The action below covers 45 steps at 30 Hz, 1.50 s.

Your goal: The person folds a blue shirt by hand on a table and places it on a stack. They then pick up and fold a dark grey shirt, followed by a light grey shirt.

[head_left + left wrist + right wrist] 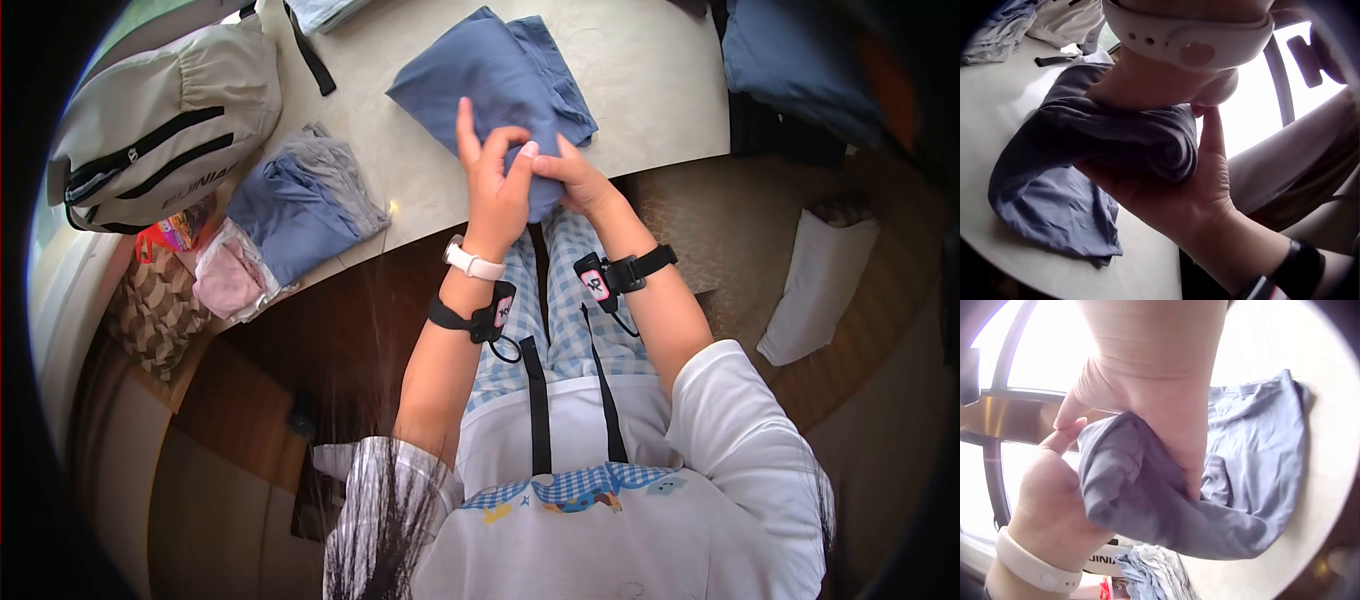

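Note:
A folded blue-grey garment lies partly on the table, its near end rolled up and raised at the table's edge. My left hand, with a white watch band on its wrist, grips one side of the roll; one finger points away from me. From the other side my right hand holds the same roll, thumb near the left thumb. The left wrist view shows the rolled end resting in the right palm, layers coiled. In the right wrist view, the flat part of the garment spreads over the table beyond the right hand.
On the left of the table stand a beige backpack, folded blue and grey clothes and a pink cloth in clear plastic. Dark blue fabric lies at the far right. A white rolled bundle sits to the right.

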Each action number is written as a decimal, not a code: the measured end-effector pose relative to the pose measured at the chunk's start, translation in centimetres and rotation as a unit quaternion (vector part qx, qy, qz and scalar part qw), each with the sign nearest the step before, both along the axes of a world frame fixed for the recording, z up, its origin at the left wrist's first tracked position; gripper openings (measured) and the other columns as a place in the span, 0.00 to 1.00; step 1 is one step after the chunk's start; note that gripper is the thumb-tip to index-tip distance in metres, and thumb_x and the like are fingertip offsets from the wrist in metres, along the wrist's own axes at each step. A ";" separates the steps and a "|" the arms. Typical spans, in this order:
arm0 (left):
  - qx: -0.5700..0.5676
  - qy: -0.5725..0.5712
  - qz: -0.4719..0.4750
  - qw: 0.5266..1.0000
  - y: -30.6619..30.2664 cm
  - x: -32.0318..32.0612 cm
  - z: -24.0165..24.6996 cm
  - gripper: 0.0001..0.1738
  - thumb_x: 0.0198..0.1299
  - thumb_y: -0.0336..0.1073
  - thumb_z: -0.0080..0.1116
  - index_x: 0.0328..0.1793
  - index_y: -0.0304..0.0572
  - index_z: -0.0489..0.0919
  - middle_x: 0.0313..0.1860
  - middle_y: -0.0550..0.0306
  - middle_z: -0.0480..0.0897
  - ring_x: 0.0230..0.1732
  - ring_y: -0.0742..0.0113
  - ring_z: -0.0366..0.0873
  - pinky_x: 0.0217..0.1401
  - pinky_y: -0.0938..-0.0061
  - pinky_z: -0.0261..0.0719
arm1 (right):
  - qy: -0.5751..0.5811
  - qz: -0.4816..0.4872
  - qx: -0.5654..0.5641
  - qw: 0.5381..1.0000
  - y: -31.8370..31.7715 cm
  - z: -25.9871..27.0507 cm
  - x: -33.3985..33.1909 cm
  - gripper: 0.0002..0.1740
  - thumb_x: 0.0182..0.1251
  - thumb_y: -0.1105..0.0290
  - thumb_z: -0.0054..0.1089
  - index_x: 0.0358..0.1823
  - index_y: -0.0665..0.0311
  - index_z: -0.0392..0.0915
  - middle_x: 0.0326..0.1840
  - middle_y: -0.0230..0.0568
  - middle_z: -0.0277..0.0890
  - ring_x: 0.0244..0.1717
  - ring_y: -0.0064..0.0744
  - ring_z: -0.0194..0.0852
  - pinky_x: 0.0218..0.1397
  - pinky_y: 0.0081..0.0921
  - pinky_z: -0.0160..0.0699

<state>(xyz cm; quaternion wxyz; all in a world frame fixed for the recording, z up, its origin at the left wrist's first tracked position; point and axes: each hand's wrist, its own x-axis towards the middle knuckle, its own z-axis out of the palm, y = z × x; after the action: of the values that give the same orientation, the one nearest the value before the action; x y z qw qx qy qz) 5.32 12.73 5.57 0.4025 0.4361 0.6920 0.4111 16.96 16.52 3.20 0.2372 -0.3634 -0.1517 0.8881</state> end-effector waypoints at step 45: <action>-0.485 -0.168 -0.237 0.825 18.0 -7.0 -7.7 0.08 0.53 0.31 0.51 0.40 0.48 0.76 0.24 0.71 0.70 0.19 0.84 0.58 0.19 0.88 0.52 | -0.528 0.156 0.261 0.793 1.1 -5.4 3.9 0.36 0.42 0.76 0.54 0.59 0.63 0.55 0.40 0.56 0.74 0.44 0.52 0.72 0.45 0.39 0.71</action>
<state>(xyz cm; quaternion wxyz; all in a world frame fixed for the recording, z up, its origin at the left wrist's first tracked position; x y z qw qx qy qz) -1.68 30.71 -2.13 0.7576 0.2594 0.5987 -0.0187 20.85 17.61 -2.23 0.0639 -0.6717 -0.5337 0.5098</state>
